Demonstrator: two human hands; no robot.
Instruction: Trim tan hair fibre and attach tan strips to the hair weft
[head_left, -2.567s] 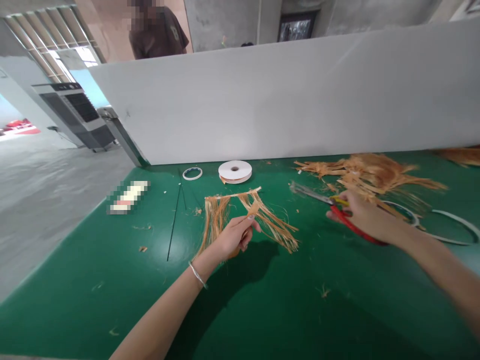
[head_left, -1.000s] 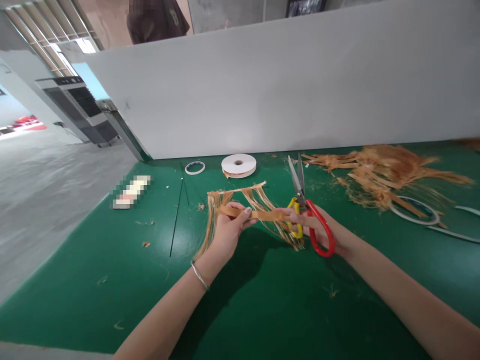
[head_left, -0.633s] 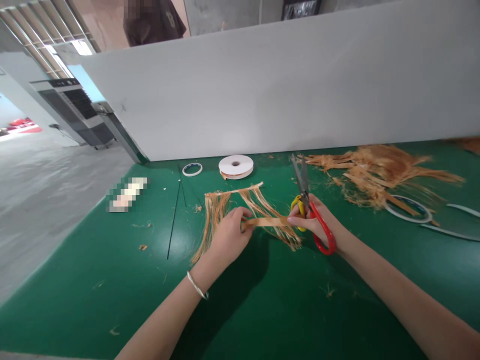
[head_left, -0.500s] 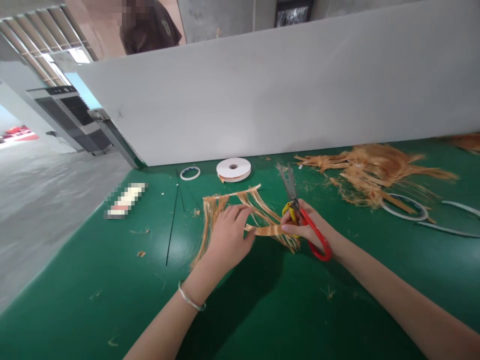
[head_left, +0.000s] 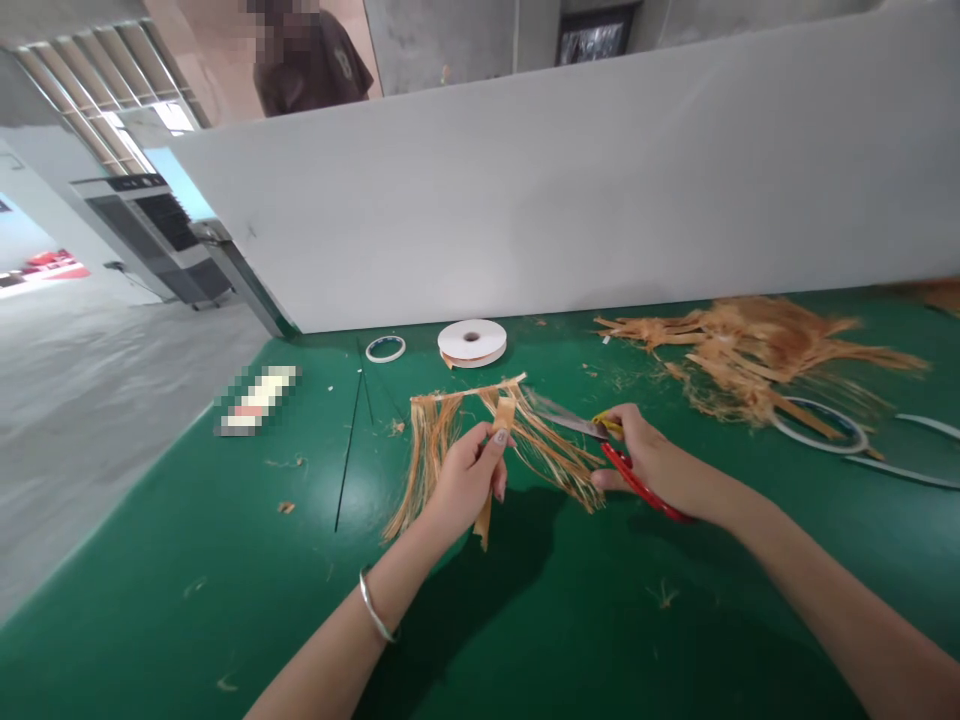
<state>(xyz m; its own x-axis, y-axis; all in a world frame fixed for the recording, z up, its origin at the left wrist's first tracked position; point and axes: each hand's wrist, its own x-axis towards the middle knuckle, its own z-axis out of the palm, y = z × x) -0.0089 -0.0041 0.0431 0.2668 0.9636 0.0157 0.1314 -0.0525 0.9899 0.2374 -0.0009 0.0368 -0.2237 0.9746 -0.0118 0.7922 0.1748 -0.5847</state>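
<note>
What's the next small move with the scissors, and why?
Probably ease the scissors left to the ribbon strip's upper end. The left hand pinches the ribbon strip with that end sticking up, and the right hand has the scissors pointing its way, though the blades are blurred.

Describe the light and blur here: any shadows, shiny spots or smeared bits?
Head view: glare pales the green table left of the left hand; head view: a dark shadow lies on the table below and right of that hand; head view: the scissors in the right hand have blurred blades.
</note>
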